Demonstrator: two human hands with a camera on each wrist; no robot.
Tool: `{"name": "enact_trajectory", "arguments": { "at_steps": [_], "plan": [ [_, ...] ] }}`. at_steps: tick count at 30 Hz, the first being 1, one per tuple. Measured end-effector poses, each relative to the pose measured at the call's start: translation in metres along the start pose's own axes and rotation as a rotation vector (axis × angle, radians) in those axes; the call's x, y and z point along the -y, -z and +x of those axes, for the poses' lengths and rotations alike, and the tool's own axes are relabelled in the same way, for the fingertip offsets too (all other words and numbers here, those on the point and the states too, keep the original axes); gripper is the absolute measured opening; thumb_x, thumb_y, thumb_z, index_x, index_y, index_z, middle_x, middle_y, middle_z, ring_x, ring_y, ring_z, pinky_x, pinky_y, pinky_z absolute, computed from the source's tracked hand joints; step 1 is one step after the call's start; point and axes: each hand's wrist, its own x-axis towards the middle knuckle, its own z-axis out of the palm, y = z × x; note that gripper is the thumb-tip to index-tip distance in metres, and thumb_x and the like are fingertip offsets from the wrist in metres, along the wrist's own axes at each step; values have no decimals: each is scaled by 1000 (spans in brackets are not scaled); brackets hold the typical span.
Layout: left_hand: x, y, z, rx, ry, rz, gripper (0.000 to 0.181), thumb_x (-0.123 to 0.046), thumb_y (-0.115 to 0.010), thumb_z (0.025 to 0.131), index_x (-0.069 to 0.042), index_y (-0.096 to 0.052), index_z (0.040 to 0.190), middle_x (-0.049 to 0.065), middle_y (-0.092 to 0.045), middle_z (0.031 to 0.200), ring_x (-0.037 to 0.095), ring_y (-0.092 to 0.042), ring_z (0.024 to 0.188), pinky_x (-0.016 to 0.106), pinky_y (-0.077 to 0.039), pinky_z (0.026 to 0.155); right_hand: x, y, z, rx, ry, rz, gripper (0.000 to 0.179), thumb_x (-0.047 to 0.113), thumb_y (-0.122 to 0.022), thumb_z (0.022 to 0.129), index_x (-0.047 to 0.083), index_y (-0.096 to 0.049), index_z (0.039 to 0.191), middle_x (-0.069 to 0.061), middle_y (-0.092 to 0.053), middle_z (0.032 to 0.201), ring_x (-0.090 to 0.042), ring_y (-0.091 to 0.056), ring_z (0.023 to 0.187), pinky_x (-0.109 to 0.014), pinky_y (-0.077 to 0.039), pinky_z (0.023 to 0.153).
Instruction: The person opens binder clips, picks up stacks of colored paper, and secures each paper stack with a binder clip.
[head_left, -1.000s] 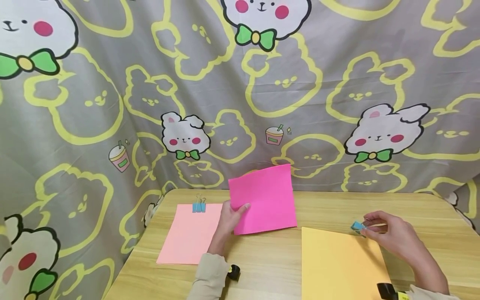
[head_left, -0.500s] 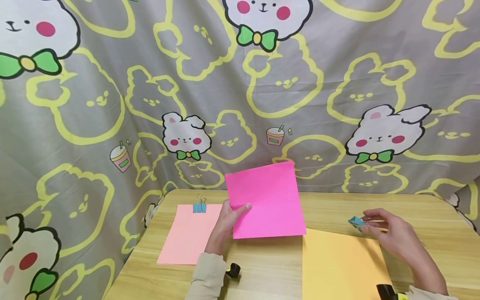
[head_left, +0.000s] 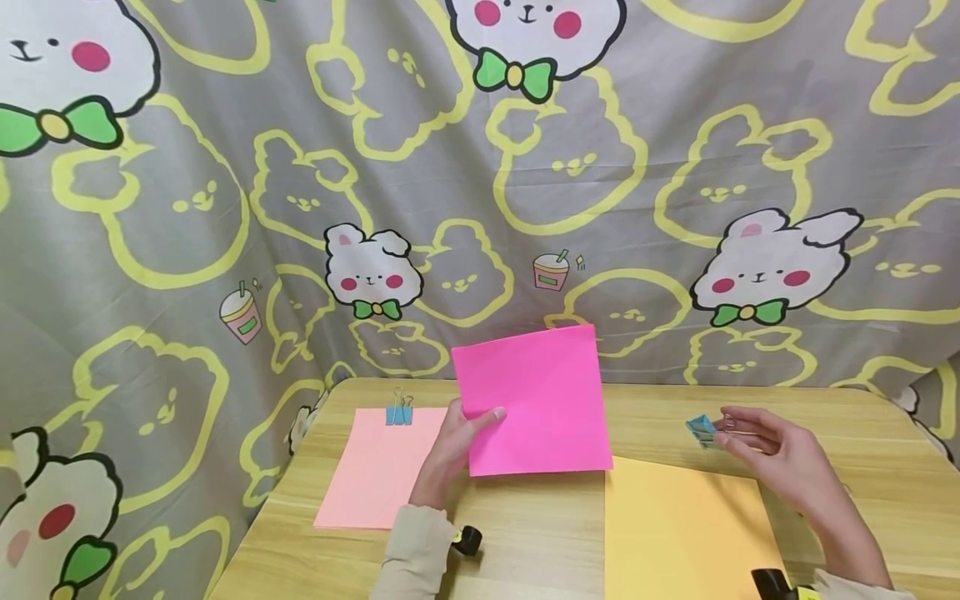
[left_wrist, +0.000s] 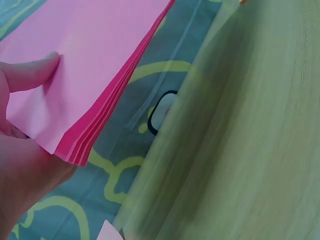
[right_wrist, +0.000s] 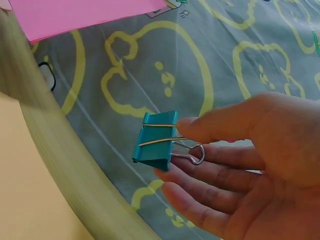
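The person's left hand (head_left: 453, 442) grips a bright pink stack (head_left: 540, 408) by its left edge, thumb lying across the front face and the fingers tucked behind. The stack is raised over the desk (head_left: 540, 542), tipped up so its broad face looks back toward the person; along its edge, the left wrist view shows several sheets slightly fanned.

Off to the right, the right hand (head_left: 783, 462) pinches a blue binder clip (right_wrist: 156, 142) between thumb and fingers, thumb pressed to one wire handle while the other loops out toward the fingers, which spread loosely below it. The clip is in the air, apart from the bright pink stack, with its blue body toward that side. From where I stand I can't quite tell whether its mouth is parted.

Just below the right hand, yellow paper (head_left: 675, 533) lies on the desk and runs out of sight at the near edge. Over on the left, partly behind the left forearm, lies pale pink paper (head_left: 367, 475), a second blue clip (head_left: 399, 415) fastened on its far edge with wire handles upright. Behind the desk hangs a grey curtain (head_left: 465, 192) printed with rabbits and yellow outlines.
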Motion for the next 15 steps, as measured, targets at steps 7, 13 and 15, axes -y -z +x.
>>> {"name": "enact_trajectory", "arguments": {
  "at_steps": [7,13,15],
  "plan": [
    [-3,-5,-3,69,-10,-6,31,-11,-75,92,-1,-61,117,8,-70,96,21,-70,82,35,-58,76,4,-2,2,51,-31,169,37,14,-71,99,0,-59,131,18,-71,110,3,-69,96,-18,-55,77],
    [-4,-9,-4,120,-19,-33,30,-7,-74,92,0,-62,118,7,-71,95,19,-71,81,34,-57,76,5,-5,3,46,2,209,32,12,-66,102,6,-61,132,21,-69,113,3,-67,100,-20,-56,79],
    [-4,-10,-4,122,-16,-37,29,-6,-75,91,-1,-62,116,6,-72,93,19,-71,80,33,-57,75,5,-5,3,40,-4,241,32,12,-65,102,5,-60,133,22,-69,113,3,-67,99,-21,-57,78]
  ]
}}
